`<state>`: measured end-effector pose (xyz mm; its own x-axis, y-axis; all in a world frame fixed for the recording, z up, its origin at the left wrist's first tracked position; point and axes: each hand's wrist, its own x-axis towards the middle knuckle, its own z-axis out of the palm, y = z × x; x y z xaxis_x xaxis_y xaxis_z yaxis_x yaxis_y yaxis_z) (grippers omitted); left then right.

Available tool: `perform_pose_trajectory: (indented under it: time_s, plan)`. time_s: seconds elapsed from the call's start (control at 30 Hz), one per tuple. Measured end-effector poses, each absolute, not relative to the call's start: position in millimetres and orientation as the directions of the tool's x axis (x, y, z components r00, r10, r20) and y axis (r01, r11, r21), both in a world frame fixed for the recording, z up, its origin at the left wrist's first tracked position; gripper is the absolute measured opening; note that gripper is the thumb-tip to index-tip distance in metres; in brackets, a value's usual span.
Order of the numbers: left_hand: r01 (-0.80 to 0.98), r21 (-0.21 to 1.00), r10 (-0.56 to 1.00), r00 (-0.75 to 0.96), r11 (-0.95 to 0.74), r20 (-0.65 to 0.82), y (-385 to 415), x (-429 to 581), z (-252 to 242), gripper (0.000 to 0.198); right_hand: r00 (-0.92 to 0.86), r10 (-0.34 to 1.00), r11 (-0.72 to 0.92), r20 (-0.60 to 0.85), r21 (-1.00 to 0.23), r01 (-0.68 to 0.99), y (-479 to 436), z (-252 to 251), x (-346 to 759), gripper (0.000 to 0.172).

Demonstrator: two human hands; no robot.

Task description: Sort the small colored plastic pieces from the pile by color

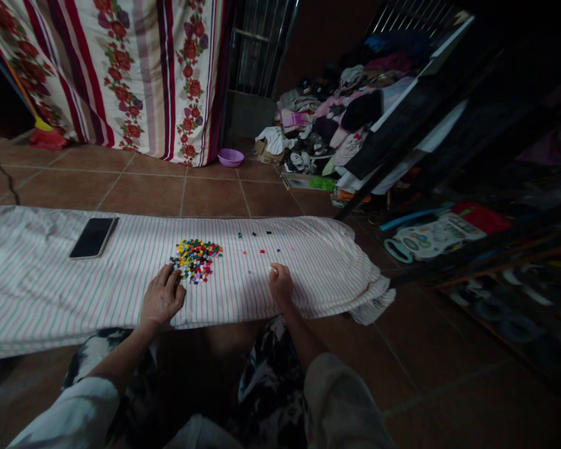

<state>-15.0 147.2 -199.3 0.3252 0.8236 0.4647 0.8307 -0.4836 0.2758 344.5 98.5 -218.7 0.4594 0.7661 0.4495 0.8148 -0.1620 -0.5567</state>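
Note:
A heap of small, bright coloured cube-like pieces (197, 257) lies on a striped cloth (234, 299). My left hand (163, 295) rests palm down at the heap's near left edge, fingers stretched out and fingertips touching it. To the right, several single pieces, a red one (262, 251) among them, are spaced out in loose rows. Just below these rows, my right hand (281, 285) is closed in a pinch over the cloth. A pale speck shows at its fingertips; whether that is a piece or a nail is unclear.
A dark-screened phone (93, 237) lies on the cloth at left. Beyond it, a floral curtain (121, 75) hangs over the tiled floor, with a purple basin (230, 157) beside it. Clothes (336, 118) are heaped at the back right, near a toy panel (439, 236).

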Motion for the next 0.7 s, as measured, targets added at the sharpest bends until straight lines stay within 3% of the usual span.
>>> perform_pose_trajectory:
  time_s: [0.33,0.7]
  plan:
    - [0.846,0.237,0.832,0.348,-0.477,0.431,146,-15,-196,0.042,0.465,0.737,-0.118,0.491,-0.584,0.803,98,-213,341,0.033]
    - [0.870,0.207,0.849,0.341,-0.448,0.404,148,-13,-196,0.042,0.228,0.816,0.132,0.531,-0.556,0.820,126,-192,277,0.035]
